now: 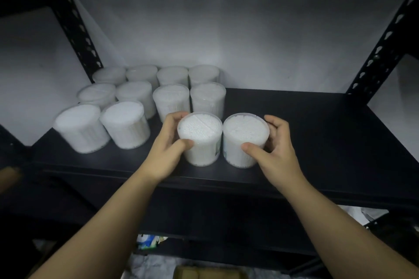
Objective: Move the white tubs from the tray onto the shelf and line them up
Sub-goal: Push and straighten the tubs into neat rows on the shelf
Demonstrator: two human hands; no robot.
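Shelf (317, 133) bearing twelve upright tubs in three rows running left to right. Back row (156, 75): four tubs against the wall (249, 29). Middle row (152, 95): four tubs directly before them. Front row: two tubs (102, 127) at the left end, a gap, then two tubs side by side, nearly touching, at the near edge. The left hand (167, 142) wraps the left front tub (200, 138) from its left; the right hand (275, 145) wraps the right front tub (246, 139) from its right. Uprights (383, 45) stand at the shelf's left and right rear. The shelf's right part lies beyond the tubs.
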